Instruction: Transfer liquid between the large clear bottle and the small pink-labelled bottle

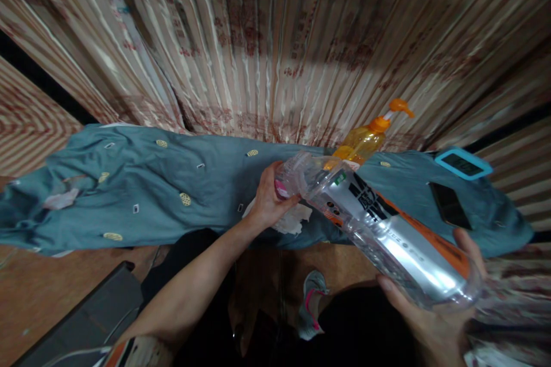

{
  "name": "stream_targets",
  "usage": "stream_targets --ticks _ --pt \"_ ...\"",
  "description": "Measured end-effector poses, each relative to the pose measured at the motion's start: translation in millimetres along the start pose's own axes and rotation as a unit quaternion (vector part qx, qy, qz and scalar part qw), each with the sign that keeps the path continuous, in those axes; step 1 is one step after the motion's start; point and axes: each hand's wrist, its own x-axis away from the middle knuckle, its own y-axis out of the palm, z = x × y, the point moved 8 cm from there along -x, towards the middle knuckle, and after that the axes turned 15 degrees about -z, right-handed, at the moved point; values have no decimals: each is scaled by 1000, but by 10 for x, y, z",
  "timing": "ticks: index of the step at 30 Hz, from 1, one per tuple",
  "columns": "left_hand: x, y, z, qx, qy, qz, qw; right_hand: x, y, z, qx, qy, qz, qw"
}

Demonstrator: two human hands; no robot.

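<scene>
A large clear plastic bottle (400,241) with a silver, black and orange label lies tilted across both hands, its narrower end toward the left. My right hand (439,309) grips its broad base, thumb on the near side and fingers on the far side. My left hand (269,198) is closed around a small clear plastic container (295,175) with pink on it. This container meets the upper end of the bottle; whether the two are joined I cannot tell. White crumpled tissue (295,219) lies on the cloth just below my left hand.
Behind the big bottle stands an orange pump bottle (361,140). A blue-framed digital clock (462,164) and a dark phone (449,205) lie at the right on the green cloth (215,183). Another tissue (61,199) is at the left. A pleated curtain (275,51) hangs behind.
</scene>
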Motion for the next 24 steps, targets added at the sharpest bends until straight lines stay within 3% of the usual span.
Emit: stream_targets --ticks 9,16,21,24 --pt "3 1 -9 -3 2 0 1000 6 13 -39 0 -19 -1 1000" --pt "3 10 -15 -8 15 3 1000 18 20 55 -14 43 6 999" --pt "7 11 -29 -11 14 2 1000 12 11 16 -2 2 12 1000" --pt "11 9 -25 -16 15 6 1000 8 20 48 -15 12 8 1000"
